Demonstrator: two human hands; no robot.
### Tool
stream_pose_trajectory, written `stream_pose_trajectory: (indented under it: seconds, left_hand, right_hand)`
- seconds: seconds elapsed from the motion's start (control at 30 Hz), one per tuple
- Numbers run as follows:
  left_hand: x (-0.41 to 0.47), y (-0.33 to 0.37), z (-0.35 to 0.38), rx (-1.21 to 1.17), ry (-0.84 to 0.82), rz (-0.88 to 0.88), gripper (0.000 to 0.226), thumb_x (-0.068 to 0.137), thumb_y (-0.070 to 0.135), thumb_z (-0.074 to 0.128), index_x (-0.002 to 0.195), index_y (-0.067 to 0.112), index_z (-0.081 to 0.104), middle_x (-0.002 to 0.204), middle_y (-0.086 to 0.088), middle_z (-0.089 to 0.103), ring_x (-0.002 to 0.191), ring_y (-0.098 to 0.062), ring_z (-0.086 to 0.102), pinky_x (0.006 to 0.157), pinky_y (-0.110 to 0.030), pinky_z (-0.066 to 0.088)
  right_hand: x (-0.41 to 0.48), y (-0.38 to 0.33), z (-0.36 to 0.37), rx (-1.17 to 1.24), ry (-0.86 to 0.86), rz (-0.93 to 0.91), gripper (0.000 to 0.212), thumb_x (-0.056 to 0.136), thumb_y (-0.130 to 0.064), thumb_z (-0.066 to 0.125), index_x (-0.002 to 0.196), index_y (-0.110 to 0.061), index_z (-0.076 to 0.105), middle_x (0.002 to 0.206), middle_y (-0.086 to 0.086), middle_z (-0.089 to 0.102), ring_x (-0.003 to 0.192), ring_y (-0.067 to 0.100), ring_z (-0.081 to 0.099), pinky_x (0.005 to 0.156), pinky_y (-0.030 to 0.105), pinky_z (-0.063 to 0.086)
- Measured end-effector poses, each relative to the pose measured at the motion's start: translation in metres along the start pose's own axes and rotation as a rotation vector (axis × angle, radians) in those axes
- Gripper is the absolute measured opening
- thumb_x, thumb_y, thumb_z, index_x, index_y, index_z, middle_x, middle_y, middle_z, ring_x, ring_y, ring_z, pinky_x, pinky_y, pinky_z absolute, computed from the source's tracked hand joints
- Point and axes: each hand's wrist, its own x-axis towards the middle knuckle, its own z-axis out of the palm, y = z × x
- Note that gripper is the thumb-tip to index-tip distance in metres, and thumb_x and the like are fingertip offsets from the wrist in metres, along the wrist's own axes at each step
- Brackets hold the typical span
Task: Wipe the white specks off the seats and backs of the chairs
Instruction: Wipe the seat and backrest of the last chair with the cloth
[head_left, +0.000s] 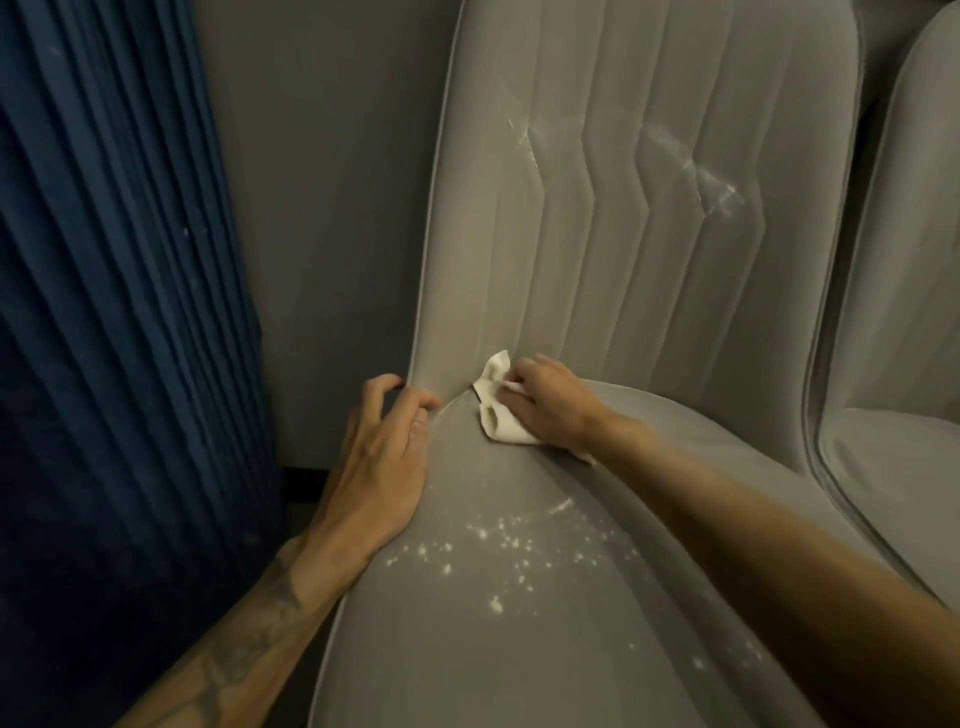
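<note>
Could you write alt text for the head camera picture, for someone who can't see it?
A person's right hand presses a white cloth into the crease between a grey chair's seat and back, while the left hand grips the back's edge. White specks dot the seat and pale streaks mark the back. A blue curtain hangs at left.

On your left hung a dark blue curtain (114, 322) in tight vertical pleats, reaching past the bottom of your view. Just right of it stood a plain grey wall (322, 218), matte and smooth. A narrow black strip (304, 477) ran along the wall's foot. The light was dim and warm, and the curtain's lower folds were nearly black.
</note>
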Motion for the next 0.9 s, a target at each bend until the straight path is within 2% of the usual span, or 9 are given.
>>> stream_pose_trajectory:
  seconds: [0.1,0.2,0.27,0.4,0.5,0.6,0.67,0.8,0.9]
  left_hand:
    - [0.001,-0.002,0.0,0.015,-0.003,0.026,0.028,0.11,0.037,0.034,0.119,0.031,0.06,0.142,0.009,0.032,0.118,-0.021,0.051,0.1,-0.041,0.044]
    - [0.002,-0.003,0.001,0.017,-0.001,0.035,0.03,0.11,0.046,0.03,0.114,0.035,0.057,0.14,0.011,0.032,0.113,-0.021,0.053,0.098,-0.043,0.045]
    - [0.003,-0.004,0.001,0.015,0.0,0.032,0.032,0.109,0.05,0.027,0.114,0.037,0.056,0.138,0.013,0.032,0.114,-0.02,0.052,0.098,-0.042,0.045]
    - [0.005,-0.004,-0.002,-0.026,-0.029,0.008,0.039,0.109,0.05,0.025,0.124,0.036,0.059,0.133,0.018,0.031,0.118,-0.014,0.05,0.1,-0.035,0.042]
    - [0.004,-0.004,-0.005,-0.076,-0.037,-0.021,0.051,0.106,0.053,0.023,0.129,0.031,0.062,0.14,0.01,0.036,0.124,-0.019,0.051,0.108,-0.038,0.04]
    - [0.001,-0.002,-0.006,-0.074,-0.043,-0.021,0.069,0.094,0.066,0.013,0.132,0.034,0.06,0.14,0.012,0.034,0.125,-0.017,0.049,0.106,-0.033,0.036]
    - [0.0,-0.003,-0.005,-0.059,-0.032,-0.026,0.069,0.093,0.067,0.011,0.132,0.035,0.059,0.14,0.012,0.034,0.125,-0.016,0.048,0.103,-0.029,0.033]
    - [-0.001,0.0,-0.003,-0.032,-0.03,-0.015,0.068,0.095,0.064,0.013,0.133,0.032,0.06,0.143,0.008,0.035,0.124,-0.018,0.048,0.103,-0.029,0.033]
    - [0.0,0.0,-0.004,-0.036,-0.031,-0.017,0.063,0.096,0.062,0.017,0.128,0.031,0.06,0.141,0.008,0.035,0.121,-0.02,0.05,0.099,-0.031,0.035]
  right_hand:
    - [-0.016,-0.026,0.015,0.074,0.068,-0.147,0.027,0.099,-0.032,0.058,0.108,-0.008,0.066,0.111,0.014,0.064,0.104,0.028,0.057,0.091,0.03,0.039]
    - [-0.042,-0.032,0.01,0.159,-0.024,-0.341,0.023,0.098,-0.034,0.06,0.101,-0.012,0.065,0.101,0.007,0.064,0.091,0.016,0.053,0.079,0.022,0.037]
    - [-0.034,-0.027,0.004,0.117,-0.052,-0.315,0.022,0.099,-0.032,0.058,0.105,-0.012,0.064,0.105,0.008,0.062,0.096,0.02,0.054,0.084,0.026,0.039]
    - [-0.007,-0.035,0.006,0.01,-0.001,-0.084,0.029,0.101,-0.03,0.053,0.114,-0.006,0.062,0.116,0.016,0.06,0.108,0.033,0.055,0.091,0.035,0.039]
    - [-0.03,-0.049,0.012,0.086,0.002,-0.203,0.027,0.098,-0.035,0.058,0.11,-0.012,0.065,0.111,0.01,0.063,0.101,0.025,0.056,0.084,0.026,0.038]
    - [-0.064,-0.04,0.002,0.135,-0.107,-0.335,0.024,0.096,-0.042,0.058,0.107,-0.021,0.064,0.106,0.001,0.061,0.096,0.015,0.053,0.082,0.022,0.038]
    - [-0.064,-0.013,-0.009,0.068,-0.086,-0.265,0.025,0.099,-0.037,0.057,0.108,-0.015,0.065,0.107,0.007,0.061,0.1,0.021,0.055,0.088,0.028,0.04]
    - [-0.053,0.026,-0.02,-0.06,0.03,0.143,0.031,0.102,-0.032,0.053,0.11,-0.006,0.067,0.116,0.017,0.065,0.11,0.034,0.057,0.094,0.038,0.042]
    - [-0.059,-0.007,-0.004,0.007,0.026,0.056,0.03,0.101,-0.033,0.055,0.111,-0.007,0.066,0.114,0.017,0.065,0.109,0.033,0.058,0.093,0.034,0.039]
